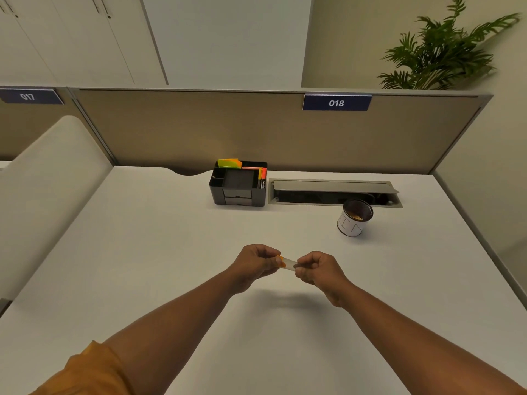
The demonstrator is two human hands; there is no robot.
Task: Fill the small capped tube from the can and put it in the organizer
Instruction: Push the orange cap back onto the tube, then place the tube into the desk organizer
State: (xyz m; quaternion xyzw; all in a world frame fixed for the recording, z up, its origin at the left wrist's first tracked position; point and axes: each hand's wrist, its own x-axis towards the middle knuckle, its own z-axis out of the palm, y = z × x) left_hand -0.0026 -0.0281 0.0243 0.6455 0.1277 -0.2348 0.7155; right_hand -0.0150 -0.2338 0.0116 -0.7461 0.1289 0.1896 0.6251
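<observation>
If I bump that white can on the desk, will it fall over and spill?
Probably not from a soft bump. The can stands upright on the flat desk and looks squat, so it likely slides before tipping. It has no lid, though, so a hard knock could spill the brownish stuff inside. Being round, it would probably roll once down.

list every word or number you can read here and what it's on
"018" on the blue sign clipped to the partition, right of centre.
"017" on the blue sign on the next partition, far left.
White vertical lettering on a dark spine in the organizer, right side: too small to read.
Dark line marks on the white can: not readable as text.
The tube in the hands shows no text.
</observation>
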